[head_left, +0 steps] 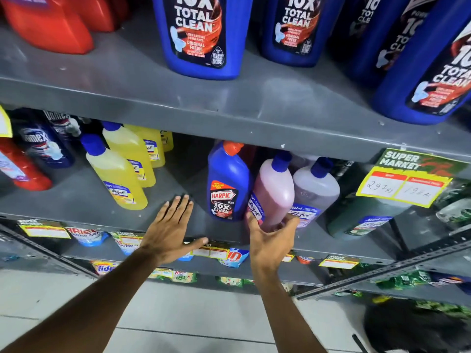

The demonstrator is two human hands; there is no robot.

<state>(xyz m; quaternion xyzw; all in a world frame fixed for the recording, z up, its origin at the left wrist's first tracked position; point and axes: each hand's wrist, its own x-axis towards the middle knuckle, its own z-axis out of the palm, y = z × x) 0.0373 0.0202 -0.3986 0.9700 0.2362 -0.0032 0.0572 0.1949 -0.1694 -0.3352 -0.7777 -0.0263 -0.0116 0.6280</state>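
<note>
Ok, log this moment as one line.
left hand: open, over shelf | right hand: grips pink bottle at base | bottle: beside Harpic

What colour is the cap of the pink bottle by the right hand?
Blue cap on the pink bottle; head view.

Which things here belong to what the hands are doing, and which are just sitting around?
In use: pink bottle, right hand gripping its base, left hand flat over the shelf.
Just there: blue bottle, yellow bottles, lilac bottle, green bottle, price tag.
</note>
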